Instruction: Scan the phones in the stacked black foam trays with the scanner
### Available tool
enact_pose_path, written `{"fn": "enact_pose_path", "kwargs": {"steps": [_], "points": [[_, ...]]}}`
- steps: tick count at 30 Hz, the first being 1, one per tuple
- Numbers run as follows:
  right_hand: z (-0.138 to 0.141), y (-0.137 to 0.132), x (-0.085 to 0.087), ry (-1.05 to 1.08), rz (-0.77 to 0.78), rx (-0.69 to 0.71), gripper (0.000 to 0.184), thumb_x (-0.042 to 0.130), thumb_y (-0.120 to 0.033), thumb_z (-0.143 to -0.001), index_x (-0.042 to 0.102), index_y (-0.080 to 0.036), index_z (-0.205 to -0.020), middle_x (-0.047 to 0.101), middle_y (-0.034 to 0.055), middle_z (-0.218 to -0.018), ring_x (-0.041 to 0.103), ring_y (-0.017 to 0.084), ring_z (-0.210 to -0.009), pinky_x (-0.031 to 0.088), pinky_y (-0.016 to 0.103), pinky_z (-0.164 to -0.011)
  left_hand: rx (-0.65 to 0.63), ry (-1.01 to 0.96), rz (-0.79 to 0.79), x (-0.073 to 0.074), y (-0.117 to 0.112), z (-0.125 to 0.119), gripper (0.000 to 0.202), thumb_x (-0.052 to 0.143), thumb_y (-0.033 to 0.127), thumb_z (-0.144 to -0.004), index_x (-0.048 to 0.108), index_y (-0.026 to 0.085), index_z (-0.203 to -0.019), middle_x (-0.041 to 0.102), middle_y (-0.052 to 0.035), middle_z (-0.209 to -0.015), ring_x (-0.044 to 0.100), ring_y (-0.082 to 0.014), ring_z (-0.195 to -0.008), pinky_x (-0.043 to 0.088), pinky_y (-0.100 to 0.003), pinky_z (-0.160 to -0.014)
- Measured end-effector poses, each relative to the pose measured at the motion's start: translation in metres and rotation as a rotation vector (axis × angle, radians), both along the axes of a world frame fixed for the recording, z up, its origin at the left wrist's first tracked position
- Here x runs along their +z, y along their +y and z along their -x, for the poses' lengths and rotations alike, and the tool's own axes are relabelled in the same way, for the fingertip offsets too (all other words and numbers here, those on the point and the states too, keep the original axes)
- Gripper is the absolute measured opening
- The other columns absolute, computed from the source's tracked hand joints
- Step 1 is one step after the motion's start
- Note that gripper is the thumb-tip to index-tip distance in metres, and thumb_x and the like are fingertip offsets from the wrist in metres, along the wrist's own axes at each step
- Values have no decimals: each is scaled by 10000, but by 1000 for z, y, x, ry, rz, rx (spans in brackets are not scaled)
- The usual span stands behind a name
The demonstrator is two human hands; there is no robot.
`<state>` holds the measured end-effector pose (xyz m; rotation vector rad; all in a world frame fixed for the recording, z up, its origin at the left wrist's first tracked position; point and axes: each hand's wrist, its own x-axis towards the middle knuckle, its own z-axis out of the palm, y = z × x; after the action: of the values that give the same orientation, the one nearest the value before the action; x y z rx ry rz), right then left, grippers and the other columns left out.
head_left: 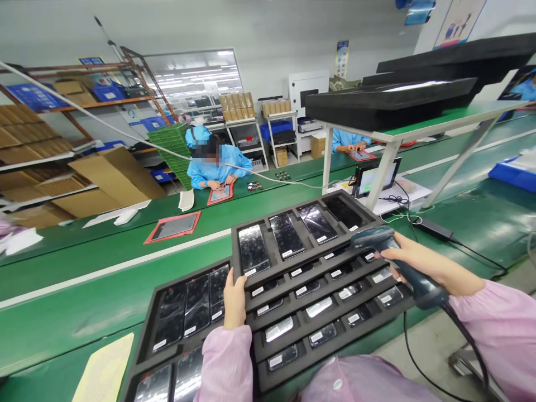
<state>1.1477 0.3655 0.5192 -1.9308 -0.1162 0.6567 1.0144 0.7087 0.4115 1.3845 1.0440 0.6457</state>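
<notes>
My right hand (pixel 408 259) is wrapped around the handle of a dark barcode scanner (pixel 422 287). The scanner's head is over the right side of a stepped stack of black foam trays (pixel 274 269). My left hand (pixel 234 296) grips the left edge of this stack, thumb on top, other fingers partly hidden. Dark, glossy phone-like panels (pixel 286 234) with small white labels sit in the tray slots; on the lower tiers only their labelled ends show. Left of my left hand, another black tray (pixel 146 329) holds several similar panels.
Across the green bench (pixel 209 254), a person in blue (pixel 221 162) works over a red-edged mat (pixel 220 194). A yellow sheet (pixel 104 368) lies at front left. At right, a raised shelf (pixel 402 131) carries black trays, with a small monitor (pixel 377 177) and cables below.
</notes>
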Motion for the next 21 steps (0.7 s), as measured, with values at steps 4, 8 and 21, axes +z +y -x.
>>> {"fn": "enact_pose_path", "kwargs": {"steps": [4,8,21], "points": [[-18,-23,3,-34,34,-33,411,590,-321,-629,359,-206,-949,586,26,-796,493,120,-423,386,224,-348,-4,13,-34,0,1,1,455,528,239,-626,630,187,-1067,654,-15,-932,574,-192,-879,448,-271,-786],[-21,-25,1,-32,25,3,397,549,-299,-642,324,-210,-956,545,-5,-755,480,116,-406,375,222,-345,5,17,-25,2,-1,1,416,524,218,-639,634,201,-1040,645,-7,-890,551,-164,-807,431,-238,-710],[-17,-43,-9,32,46,29,522,569,-373,-611,339,-216,-1053,581,36,-896,497,123,-444,351,233,-360,-14,3,-47,-2,1,2,422,522,273,-600,618,200,-1004,628,-8,-890,547,-165,-785,425,-247,-673]]}}
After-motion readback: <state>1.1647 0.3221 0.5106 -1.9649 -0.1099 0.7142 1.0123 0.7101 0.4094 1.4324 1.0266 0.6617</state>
